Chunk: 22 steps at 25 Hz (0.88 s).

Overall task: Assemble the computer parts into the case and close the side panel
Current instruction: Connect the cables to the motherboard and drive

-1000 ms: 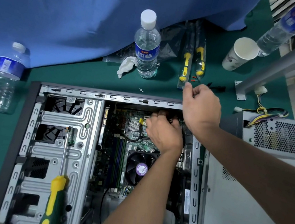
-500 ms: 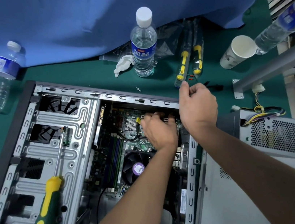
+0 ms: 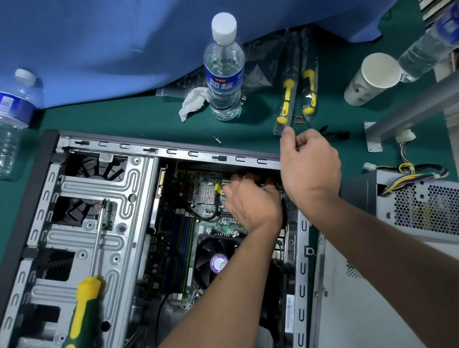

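The open computer case (image 3: 166,151) lies flat on the green mat, its motherboard (image 3: 207,197) and CPU fan (image 3: 217,260) showing. My left hand (image 3: 250,203) reaches inside, and its curled fingers grip a dark part at the board's far edge; the fingers hide most of that part. Over the case's far right corner sits my right hand (image 3: 309,167), fingers curled and thumb against forefinger; what it holds is hidden. The grey side panel (image 3: 377,327) lies to the right of the case, and the power supply (image 3: 435,211) stands behind it.
A yellow-green screwdriver (image 3: 83,301) lies on the drive cage. Behind the case are a water bottle (image 3: 224,78), a tissue (image 3: 192,102), bagged screwdrivers (image 3: 287,99), a paper cup (image 3: 371,78) and a loose screw (image 3: 217,140). Another bottle (image 3: 2,124) lies at left.
Both hands stay at the case's far right corner. My right forefinger has stretched a little farther past the rim. The view has shifted slightly.
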Each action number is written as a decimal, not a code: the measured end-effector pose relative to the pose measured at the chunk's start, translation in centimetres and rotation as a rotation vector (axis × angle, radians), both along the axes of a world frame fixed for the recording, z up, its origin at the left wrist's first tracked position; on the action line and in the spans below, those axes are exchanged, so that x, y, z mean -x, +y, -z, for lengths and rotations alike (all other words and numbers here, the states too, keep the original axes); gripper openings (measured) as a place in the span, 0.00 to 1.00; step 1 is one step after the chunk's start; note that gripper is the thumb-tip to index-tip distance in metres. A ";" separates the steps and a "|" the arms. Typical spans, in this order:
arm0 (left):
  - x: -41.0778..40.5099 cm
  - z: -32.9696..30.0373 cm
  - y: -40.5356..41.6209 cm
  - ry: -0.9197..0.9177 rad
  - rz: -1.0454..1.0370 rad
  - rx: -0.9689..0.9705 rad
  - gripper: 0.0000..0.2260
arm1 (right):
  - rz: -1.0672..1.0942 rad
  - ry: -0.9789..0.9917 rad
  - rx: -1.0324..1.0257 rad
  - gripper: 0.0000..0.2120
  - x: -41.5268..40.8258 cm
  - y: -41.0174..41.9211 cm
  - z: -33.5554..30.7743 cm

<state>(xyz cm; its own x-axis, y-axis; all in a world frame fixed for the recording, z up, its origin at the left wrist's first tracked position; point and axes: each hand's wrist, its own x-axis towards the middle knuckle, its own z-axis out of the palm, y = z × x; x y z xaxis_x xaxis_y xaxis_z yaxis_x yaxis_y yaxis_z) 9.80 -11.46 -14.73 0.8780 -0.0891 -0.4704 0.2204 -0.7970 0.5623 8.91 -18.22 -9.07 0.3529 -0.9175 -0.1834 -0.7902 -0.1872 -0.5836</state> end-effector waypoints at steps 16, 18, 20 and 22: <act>-0.7 -3.3 2.6 -0.048 0.334 -0.059 0.13 | -0.004 -0.003 0.016 0.18 0.0 0.1 0.0; -1.6 -3.9 5.1 -0.186 0.501 -0.132 0.17 | -0.004 0.002 0.020 0.18 0.0 0.1 0.0; -3.1 -3.7 7.1 -0.230 0.611 -0.298 0.18 | -0.004 0.007 0.025 0.19 -0.1 0.2 -0.1; -4.4 -3.4 8.3 -0.077 0.590 -0.409 0.18 | -0.001 0.010 0.025 0.20 -0.2 0.2 -0.2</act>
<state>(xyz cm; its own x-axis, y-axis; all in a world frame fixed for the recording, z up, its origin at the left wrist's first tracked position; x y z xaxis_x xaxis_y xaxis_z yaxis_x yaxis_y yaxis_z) 14.18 -3.20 -11.29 0.7699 -0.3889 -0.5060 -0.3401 -0.9209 0.1903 9.12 -18.07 -8.87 0.3524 -0.9213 -0.1643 -0.7957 -0.2026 -0.5708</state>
